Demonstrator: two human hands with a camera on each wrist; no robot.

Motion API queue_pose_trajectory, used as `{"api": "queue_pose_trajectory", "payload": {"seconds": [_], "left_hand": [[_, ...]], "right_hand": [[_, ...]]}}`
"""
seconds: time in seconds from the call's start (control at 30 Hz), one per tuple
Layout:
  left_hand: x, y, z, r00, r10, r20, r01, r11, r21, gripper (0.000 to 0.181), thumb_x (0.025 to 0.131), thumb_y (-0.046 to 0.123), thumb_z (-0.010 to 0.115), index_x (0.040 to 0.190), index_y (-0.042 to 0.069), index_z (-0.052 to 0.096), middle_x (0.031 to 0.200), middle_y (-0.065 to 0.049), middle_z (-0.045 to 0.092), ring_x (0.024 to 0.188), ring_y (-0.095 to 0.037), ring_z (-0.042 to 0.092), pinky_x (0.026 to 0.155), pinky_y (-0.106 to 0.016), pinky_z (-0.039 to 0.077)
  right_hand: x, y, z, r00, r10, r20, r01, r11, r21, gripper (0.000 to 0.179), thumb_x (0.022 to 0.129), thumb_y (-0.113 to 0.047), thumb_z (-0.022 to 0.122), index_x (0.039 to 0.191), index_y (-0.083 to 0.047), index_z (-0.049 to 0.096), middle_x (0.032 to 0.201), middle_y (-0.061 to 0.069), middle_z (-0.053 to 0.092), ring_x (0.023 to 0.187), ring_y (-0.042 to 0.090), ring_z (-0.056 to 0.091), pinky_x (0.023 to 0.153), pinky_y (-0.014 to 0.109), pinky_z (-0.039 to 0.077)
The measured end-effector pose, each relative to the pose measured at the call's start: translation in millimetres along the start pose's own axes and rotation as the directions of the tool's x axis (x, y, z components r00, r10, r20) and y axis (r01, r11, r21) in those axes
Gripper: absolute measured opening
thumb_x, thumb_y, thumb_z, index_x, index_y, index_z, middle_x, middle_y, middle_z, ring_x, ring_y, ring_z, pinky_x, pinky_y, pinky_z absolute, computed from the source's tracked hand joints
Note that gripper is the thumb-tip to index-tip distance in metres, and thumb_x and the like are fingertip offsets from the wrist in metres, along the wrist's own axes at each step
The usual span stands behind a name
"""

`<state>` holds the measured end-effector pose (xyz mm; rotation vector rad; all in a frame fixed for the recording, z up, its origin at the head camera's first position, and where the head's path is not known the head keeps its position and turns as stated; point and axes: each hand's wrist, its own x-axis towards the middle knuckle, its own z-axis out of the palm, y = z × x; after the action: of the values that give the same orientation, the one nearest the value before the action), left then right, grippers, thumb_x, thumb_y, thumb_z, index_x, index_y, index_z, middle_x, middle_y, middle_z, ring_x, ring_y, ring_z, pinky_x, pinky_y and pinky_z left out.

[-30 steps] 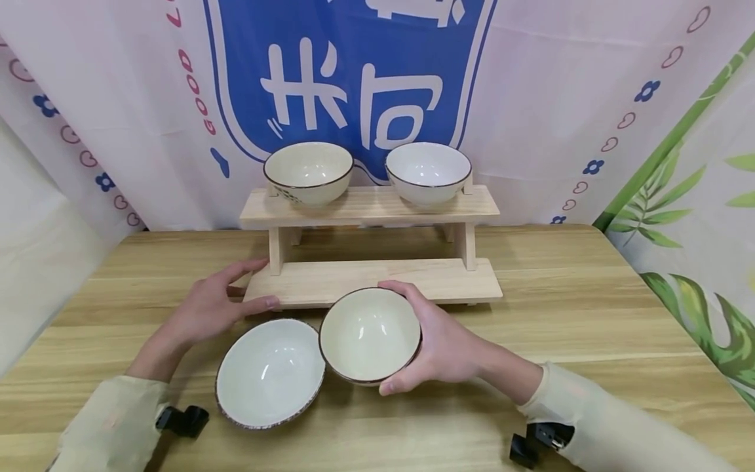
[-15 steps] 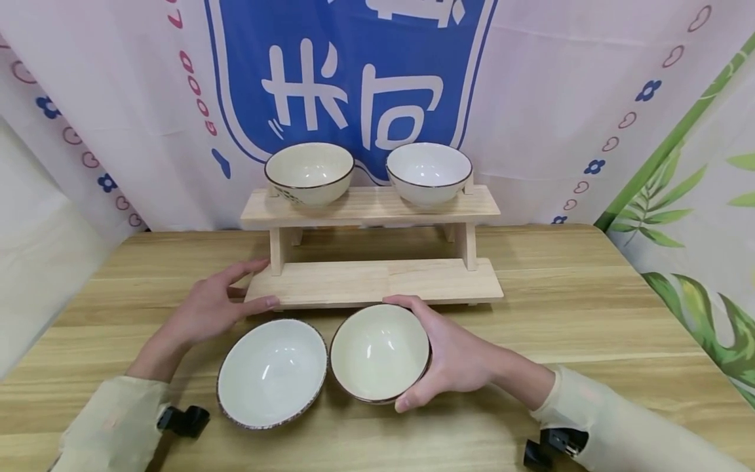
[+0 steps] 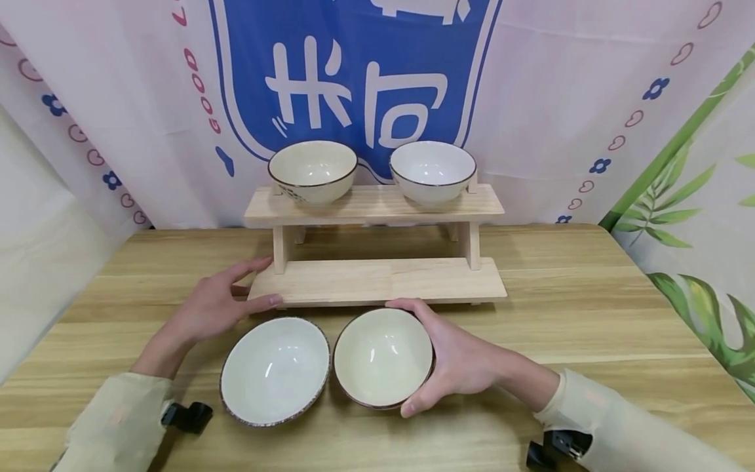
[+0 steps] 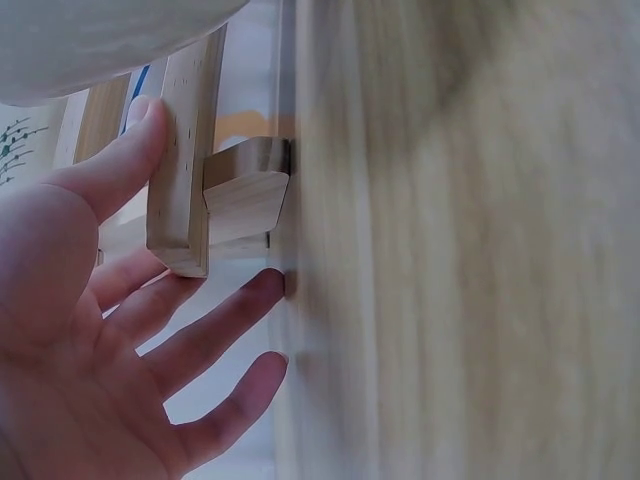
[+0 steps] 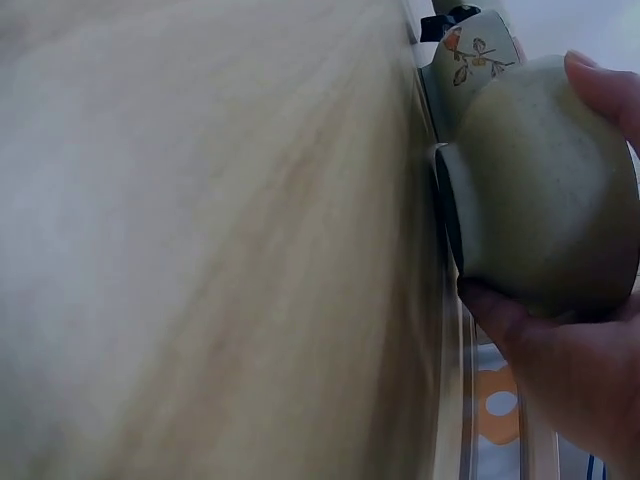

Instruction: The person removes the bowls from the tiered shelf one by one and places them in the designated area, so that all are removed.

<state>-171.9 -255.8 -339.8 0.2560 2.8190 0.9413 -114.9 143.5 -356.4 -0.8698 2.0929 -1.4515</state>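
My right hand [image 3: 457,360] grips a cream bowl [image 3: 383,357] by its right side, thumb at the near rim and fingers round the far side. In the right wrist view the outside of this bowl [image 5: 545,190] shows, its dark foot ring right at the tabletop. A wider white bowl [image 3: 274,372] with a speckled rim stands close on its left. My left hand [image 3: 218,305] holds the left end of a two-tier wooden stand [image 3: 377,282]; its thumb lies at the front corner of the lower board. The ring and little fingers stretch out in the left wrist view.
On the stand's upper board sit a cream bowl [image 3: 312,172] with a leafy pattern at left and a white bowl [image 3: 433,172] with a dark rim at right. Behind the wooden table [image 3: 566,295] hangs a printed curtain [image 3: 531,118].
My right hand and the cream bowl have moved slightly right and nearer to me, away from the stand, and have slowed. The left hand keeps its place on the stand.
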Motion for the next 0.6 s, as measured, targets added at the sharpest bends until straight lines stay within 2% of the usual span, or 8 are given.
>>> {"api": "queue_pose_trajectory", "payload": {"seconds": [0.27, 0.6], "left_hand": [[1.4, 0.3, 0.2, 1.000, 0.015, 0.006, -0.015, 1.000, 0.025, 0.095, 0.095, 0.061, 0.075, 0.170, 0.019, 0.035, 0.171, -0.029, 0.035, 0.132, -0.050, 0.066, 0.095, -0.059, 0.061], [0.4, 0.2, -0.2, 1.000, 0.014, 0.004, -0.014, 0.999, 0.029, 0.095, 0.096, 0.062, 0.075, 0.170, 0.019, 0.034, 0.172, -0.028, 0.034, 0.132, -0.050, 0.066, 0.096, -0.060, 0.061]], "right_hand": [[-0.7, 0.4, 0.5, 1.000, -0.009, 0.026, 0.009, 1.000, -0.027, 0.128, 0.065, -0.017, 0.104, 0.163, -0.013, 0.022, 0.157, 0.010, 0.049, 0.139, 0.027, 0.058, 0.117, 0.033, 0.047], [0.2, -6.7, -2.7, 0.999, 0.027, 0.047, -0.021, 0.992, -0.124, 0.128, 0.065, -0.024, 0.105, 0.163, -0.015, 0.023, 0.151, 0.006, 0.055, 0.134, 0.021, 0.061, 0.116, 0.034, 0.048]]}}
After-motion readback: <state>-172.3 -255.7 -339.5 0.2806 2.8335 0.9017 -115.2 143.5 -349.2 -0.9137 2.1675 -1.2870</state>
